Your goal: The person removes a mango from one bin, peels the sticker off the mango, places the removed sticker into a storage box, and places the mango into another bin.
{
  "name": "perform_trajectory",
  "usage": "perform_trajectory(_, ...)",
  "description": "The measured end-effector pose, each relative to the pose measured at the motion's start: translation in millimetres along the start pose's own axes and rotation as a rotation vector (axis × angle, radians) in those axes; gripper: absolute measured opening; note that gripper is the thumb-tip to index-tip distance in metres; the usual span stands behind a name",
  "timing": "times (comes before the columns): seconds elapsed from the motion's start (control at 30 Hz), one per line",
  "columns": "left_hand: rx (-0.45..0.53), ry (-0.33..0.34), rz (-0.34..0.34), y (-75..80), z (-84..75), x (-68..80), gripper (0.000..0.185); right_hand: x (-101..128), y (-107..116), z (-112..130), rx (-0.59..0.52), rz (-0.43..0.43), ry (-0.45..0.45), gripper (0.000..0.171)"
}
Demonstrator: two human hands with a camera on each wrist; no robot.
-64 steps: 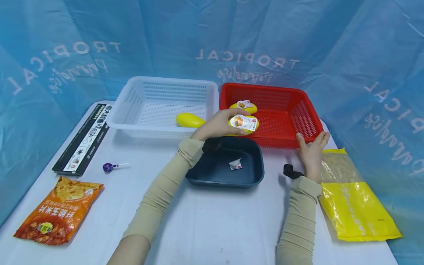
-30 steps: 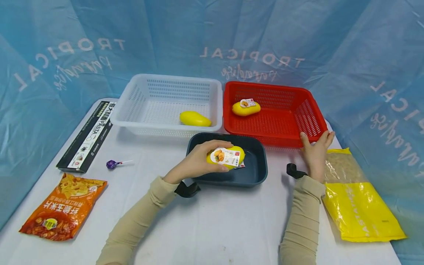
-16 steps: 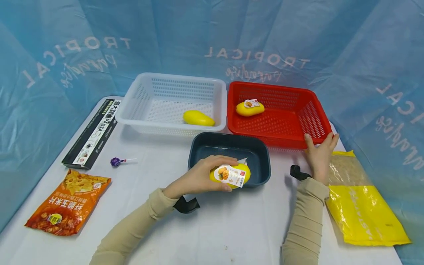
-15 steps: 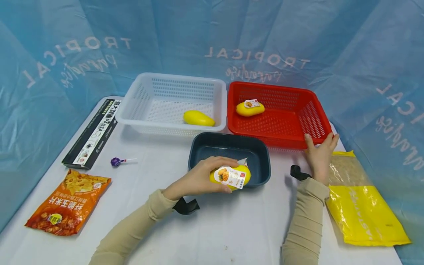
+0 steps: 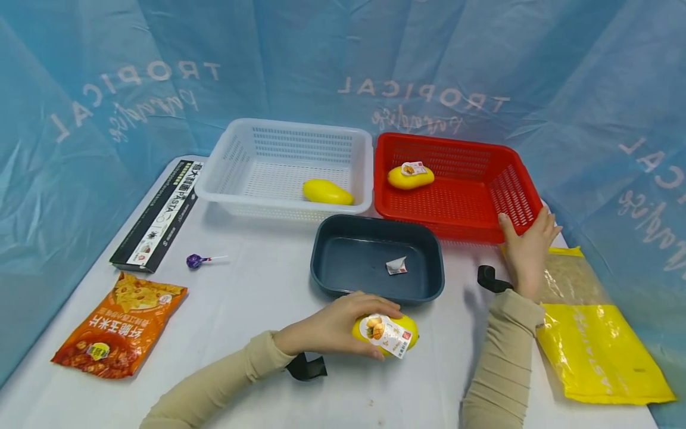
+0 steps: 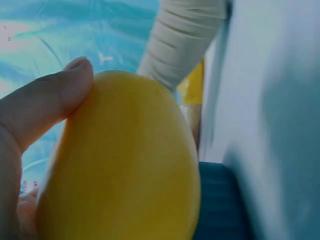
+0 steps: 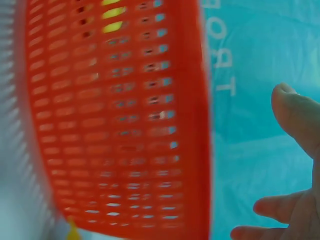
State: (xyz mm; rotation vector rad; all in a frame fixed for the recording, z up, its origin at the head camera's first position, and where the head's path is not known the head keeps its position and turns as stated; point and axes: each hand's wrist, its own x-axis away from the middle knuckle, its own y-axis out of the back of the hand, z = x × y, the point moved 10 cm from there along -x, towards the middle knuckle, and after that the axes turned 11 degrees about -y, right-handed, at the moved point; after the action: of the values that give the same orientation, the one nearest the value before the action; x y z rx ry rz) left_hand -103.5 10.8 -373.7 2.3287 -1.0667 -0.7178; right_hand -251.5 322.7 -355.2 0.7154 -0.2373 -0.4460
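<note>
Gripping yellow mango-shaped pack, left hand curls fingers round it, lower centre of frame, just below dark blue tray. Pack seems to touch white table; contact unclear. Right hand, fingers straight and spread, rests at red basket corner, right of centre.

- We see a smooth, glossy yellow plastic mango with a paper label.
- We see perforated plastic on the red basket and the white basket.
- We note the matt dark blue tray.
- We see a glossy foil snack bag on the white worktop.
</note>
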Motion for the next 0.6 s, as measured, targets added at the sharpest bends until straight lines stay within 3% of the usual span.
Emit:
perform_trajectory(0.17,-0.053,0.003,0.049,-10.6,5.6,4.8,0.064,10,8,15,-0.009,-0.009,0.031,0.089)
perform_trajectory(0.37,-0.078,0.065,0.064,-13.7,17.8,12.9,0.062,26,11,39,-0.035,-0.009,0.106,0.083)
perform_trajectory(0.6,-0.104,0.074,0.049,-11.3,23.0,19.2,0.062,61,-3,84,-0.058,0.058,0.318,0.073)
